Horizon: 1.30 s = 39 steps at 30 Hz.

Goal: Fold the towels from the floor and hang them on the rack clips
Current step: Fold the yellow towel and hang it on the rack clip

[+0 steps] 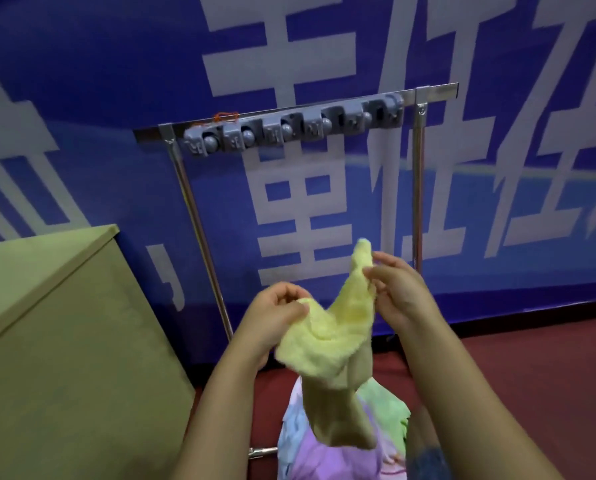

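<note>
I hold a yellow towel (327, 344) up in front of me with both hands. My left hand (276, 317) grips its left edge with curled fingers. My right hand (398, 289) pinches an upper corner that sticks up above the fingers. The rest of the towel hangs down loosely between my forearms. Above and behind stands a metal rack (418, 188) whose top bar carries a grey strip of clips (289, 128); nothing hangs on them. Below my hands, a pile of towels (341, 445) in purple, light blue and green lies on the floor.
A tan cardboard box (64, 341) stands close on the left. A blue banner with large white characters (324, 202) covers the wall behind the rack. The floor (532, 375) is dark red. A bit of orange thread (225, 116) sits on the rack's bar.
</note>
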Each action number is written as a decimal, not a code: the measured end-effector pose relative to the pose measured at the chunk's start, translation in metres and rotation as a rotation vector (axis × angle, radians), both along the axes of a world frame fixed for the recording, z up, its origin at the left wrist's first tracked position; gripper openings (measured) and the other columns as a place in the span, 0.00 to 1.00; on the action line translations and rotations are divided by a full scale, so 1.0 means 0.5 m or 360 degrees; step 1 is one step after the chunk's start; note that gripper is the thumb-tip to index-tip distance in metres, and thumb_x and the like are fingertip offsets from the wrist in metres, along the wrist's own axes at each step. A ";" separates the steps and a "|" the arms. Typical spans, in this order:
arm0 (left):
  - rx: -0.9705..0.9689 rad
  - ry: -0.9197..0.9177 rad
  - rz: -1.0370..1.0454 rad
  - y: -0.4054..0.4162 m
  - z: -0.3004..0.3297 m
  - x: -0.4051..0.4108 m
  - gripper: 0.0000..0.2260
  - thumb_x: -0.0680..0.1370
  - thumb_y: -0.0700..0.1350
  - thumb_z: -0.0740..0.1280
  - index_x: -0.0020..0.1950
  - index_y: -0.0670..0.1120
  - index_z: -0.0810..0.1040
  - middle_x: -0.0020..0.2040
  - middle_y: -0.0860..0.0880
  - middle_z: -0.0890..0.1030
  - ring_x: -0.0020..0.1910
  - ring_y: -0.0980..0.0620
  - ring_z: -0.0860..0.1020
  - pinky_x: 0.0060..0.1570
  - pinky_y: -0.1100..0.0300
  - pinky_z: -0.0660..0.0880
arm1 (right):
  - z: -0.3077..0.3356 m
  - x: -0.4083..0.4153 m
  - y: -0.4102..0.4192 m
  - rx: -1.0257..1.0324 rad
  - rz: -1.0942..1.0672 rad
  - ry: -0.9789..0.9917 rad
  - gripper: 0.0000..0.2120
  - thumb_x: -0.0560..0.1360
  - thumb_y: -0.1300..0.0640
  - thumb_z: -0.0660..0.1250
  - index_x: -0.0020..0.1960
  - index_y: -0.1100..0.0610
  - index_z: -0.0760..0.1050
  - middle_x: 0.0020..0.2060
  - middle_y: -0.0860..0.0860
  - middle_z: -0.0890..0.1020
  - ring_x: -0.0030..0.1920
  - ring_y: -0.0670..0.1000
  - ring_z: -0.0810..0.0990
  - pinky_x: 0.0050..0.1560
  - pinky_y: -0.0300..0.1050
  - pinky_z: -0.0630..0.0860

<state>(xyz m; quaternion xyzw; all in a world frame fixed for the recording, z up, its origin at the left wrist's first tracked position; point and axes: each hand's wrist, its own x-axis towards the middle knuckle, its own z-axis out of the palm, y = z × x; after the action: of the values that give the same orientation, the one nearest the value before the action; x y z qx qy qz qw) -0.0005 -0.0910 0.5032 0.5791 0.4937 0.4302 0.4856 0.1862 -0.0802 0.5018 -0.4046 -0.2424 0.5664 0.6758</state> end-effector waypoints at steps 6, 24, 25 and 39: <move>0.0147 0.0016 0.0213 0.043 -0.046 -0.033 0.04 0.76 0.41 0.69 0.47 0.49 0.81 0.53 0.48 0.80 0.48 0.56 0.79 0.55 0.58 0.76 | 0.094 -0.027 -0.010 0.0306 0.0304 -0.0032 0.16 0.72 0.75 0.52 0.39 0.58 0.71 0.22 0.48 0.74 0.19 0.42 0.69 0.19 0.33 0.66; 0.0389 -0.0015 0.0051 0.086 0.088 -0.030 0.03 0.74 0.41 0.70 0.47 0.44 0.80 0.41 0.50 0.82 0.40 0.54 0.81 0.41 0.61 0.78 | 0.082 -0.062 0.061 0.0299 0.0092 -0.0760 0.11 0.73 0.69 0.62 0.45 0.54 0.75 0.42 0.50 0.78 0.37 0.47 0.77 0.31 0.38 0.72; 0.0350 -0.0041 0.0141 0.091 0.092 -0.024 0.02 0.75 0.43 0.70 0.47 0.46 0.79 0.42 0.50 0.83 0.42 0.53 0.82 0.42 0.59 0.78 | 0.076 -0.061 0.060 0.0315 -0.0027 -0.0889 0.09 0.74 0.66 0.65 0.46 0.52 0.75 0.45 0.48 0.78 0.41 0.47 0.77 0.35 0.36 0.73; 0.0072 -0.0333 -0.0067 0.102 0.115 -0.019 0.07 0.76 0.39 0.67 0.53 0.39 0.80 0.44 0.43 0.84 0.42 0.48 0.83 0.40 0.56 0.80 | 0.041 -0.071 0.075 0.0495 0.0427 -0.0751 0.12 0.68 0.52 0.73 0.49 0.54 0.78 0.43 0.52 0.85 0.45 0.53 0.84 0.41 0.45 0.78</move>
<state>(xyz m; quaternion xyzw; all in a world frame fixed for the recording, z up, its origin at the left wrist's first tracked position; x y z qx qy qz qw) -0.0102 -0.0399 0.5607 0.5521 0.4181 0.4892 0.5302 0.1505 -0.0427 0.5225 -0.3810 -0.5275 0.4972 0.5739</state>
